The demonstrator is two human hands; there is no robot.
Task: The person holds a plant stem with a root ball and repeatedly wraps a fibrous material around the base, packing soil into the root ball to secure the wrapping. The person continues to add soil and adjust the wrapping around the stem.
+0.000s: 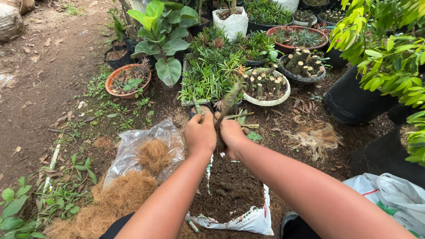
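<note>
While clasping stem [226, 106], hands [217, 135] over soil-filled bag [248, 219].

The person has two bare arms with no sleeves to see. The left hand [200, 133] and the right hand [232, 136] wear no gloves, rings or watch. Dark black clothes show low down. A grey shoe [287, 218] peeks out too.

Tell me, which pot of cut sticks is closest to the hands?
The white round pot, just beyond the right hand and left hand. The other stick-filled pot is dark and sits farther back to the right.
</note>
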